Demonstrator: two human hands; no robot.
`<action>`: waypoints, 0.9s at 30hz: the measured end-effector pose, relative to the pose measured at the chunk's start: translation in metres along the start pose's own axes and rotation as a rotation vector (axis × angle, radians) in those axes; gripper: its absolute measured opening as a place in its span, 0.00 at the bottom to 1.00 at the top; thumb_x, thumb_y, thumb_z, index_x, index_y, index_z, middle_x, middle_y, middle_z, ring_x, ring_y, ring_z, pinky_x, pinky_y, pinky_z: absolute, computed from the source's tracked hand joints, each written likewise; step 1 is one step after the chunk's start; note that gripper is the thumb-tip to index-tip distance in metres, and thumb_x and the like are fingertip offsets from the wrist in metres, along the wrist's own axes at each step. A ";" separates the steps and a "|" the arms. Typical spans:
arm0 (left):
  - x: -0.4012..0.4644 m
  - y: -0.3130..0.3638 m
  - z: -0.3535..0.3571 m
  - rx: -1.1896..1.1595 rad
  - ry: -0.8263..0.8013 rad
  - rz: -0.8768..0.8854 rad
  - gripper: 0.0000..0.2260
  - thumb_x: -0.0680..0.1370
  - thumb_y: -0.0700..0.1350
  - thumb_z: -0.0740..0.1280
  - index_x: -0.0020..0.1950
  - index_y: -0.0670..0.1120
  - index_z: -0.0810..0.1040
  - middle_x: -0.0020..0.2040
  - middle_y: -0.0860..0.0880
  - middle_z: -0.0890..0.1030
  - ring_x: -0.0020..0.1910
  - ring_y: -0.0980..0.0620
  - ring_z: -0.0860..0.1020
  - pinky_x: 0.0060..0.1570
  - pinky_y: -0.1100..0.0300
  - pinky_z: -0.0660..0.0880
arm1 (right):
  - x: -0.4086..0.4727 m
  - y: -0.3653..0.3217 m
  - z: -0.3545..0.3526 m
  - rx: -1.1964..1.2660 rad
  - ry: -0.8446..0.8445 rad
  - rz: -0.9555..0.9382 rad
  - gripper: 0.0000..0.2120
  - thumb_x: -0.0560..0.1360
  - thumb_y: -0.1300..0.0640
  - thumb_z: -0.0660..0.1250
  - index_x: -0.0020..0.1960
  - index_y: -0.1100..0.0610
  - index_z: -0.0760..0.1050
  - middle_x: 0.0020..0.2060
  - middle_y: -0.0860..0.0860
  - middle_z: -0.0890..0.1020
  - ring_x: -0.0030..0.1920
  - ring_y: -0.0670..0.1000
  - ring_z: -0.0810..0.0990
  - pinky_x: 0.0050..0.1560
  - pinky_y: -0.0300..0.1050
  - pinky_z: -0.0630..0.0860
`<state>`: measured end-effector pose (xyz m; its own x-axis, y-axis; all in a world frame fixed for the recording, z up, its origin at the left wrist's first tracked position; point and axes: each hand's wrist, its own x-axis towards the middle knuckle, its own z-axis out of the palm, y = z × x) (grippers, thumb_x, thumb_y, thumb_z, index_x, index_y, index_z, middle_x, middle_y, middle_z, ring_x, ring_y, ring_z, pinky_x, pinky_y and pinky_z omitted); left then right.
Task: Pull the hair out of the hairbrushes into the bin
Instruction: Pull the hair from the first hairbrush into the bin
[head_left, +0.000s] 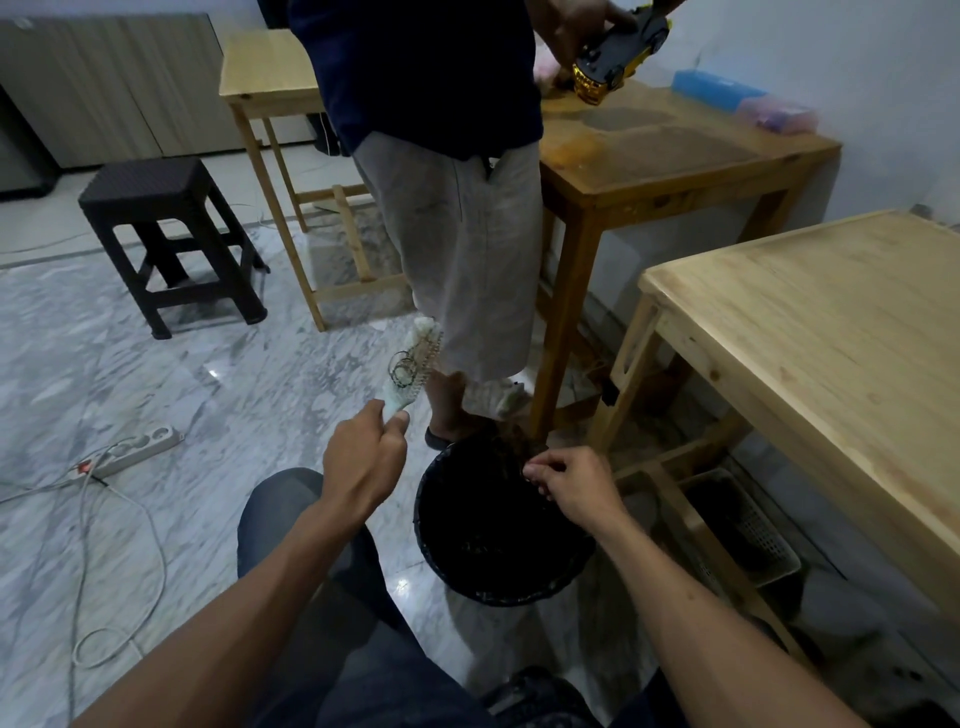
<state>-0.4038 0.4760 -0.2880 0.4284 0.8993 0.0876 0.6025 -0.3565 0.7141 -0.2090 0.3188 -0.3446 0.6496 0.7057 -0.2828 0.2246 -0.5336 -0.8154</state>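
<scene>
With right hand (571, 488) fingers pinching hair over the bin (498, 525) and left hand (363, 462) gripping the brush (413, 366), clinging strands may miss onto the floor.

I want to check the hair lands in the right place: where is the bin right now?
In the head view the black bin stands on the marble floor, low centre, below the right hand, right of the left hand gripping the hairbrush.
</scene>
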 end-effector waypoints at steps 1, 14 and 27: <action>-0.001 -0.001 -0.001 0.034 -0.023 0.035 0.15 0.82 0.48 0.61 0.37 0.47 0.63 0.30 0.48 0.68 0.30 0.46 0.66 0.31 0.52 0.60 | -0.001 -0.001 -0.001 0.026 -0.036 0.011 0.07 0.79 0.56 0.71 0.55 0.54 0.86 0.43 0.50 0.87 0.41 0.45 0.84 0.43 0.43 0.83; -0.013 -0.010 0.015 0.310 -0.190 0.307 0.10 0.82 0.52 0.59 0.46 0.48 0.67 0.33 0.50 0.72 0.32 0.45 0.70 0.31 0.53 0.59 | 0.013 -0.039 0.001 0.466 -0.225 -0.120 0.25 0.77 0.54 0.74 0.73 0.50 0.74 0.62 0.50 0.82 0.42 0.51 0.85 0.34 0.42 0.78; 0.001 -0.012 0.002 0.178 -0.069 0.157 0.12 0.83 0.49 0.60 0.53 0.40 0.72 0.33 0.45 0.76 0.35 0.41 0.74 0.35 0.48 0.68 | -0.001 -0.008 0.002 -0.066 -0.073 0.046 0.06 0.81 0.53 0.67 0.52 0.53 0.82 0.42 0.51 0.85 0.42 0.49 0.83 0.44 0.46 0.80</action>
<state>-0.4088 0.4801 -0.2979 0.5677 0.8120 0.1358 0.6310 -0.5351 0.5617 -0.2131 0.3233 -0.3391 0.6064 0.7103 -0.3573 0.2441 -0.5940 -0.7665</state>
